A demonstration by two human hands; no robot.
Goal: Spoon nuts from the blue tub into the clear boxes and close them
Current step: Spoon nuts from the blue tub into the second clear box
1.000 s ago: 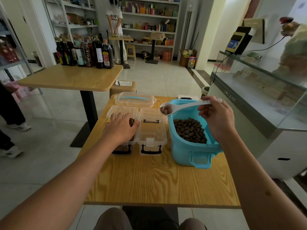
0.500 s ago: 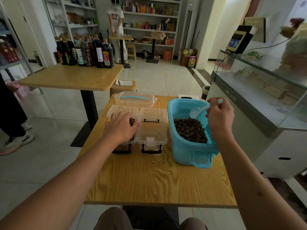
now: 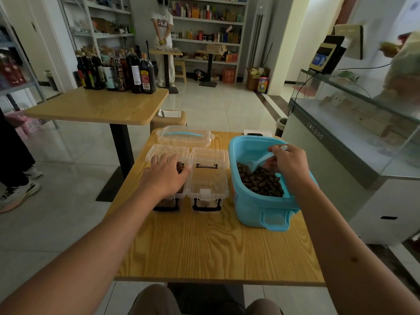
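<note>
Since a second ago the right hand (image 3: 288, 165) has carried the white plastic spoon (image 3: 259, 163) down into the blue tub (image 3: 256, 208) at centre right, fingers pinching its handle, bowl digging among glossy brown nuts (image 3: 261, 181). Flat, fingers spread, the left hand (image 3: 167, 176) steadies the left clear box (image 3: 169, 153) on the grained worktop (image 3: 204, 246); its neighbour (image 3: 208, 178) is closed.

Single head-worn wide-angle view, looking forward and down from above the seated person's knees. Near field: wooden table (image 3: 204, 251) fills centre frame, both forearms reaching in from the bottom corners. Far field: shop floor, shelving (image 3: 204, 30) straight ahead, glass counter (image 3: 354, 133) at right edge. Strong wide-angle bending at the edges. No second view, so no overlap.
</note>
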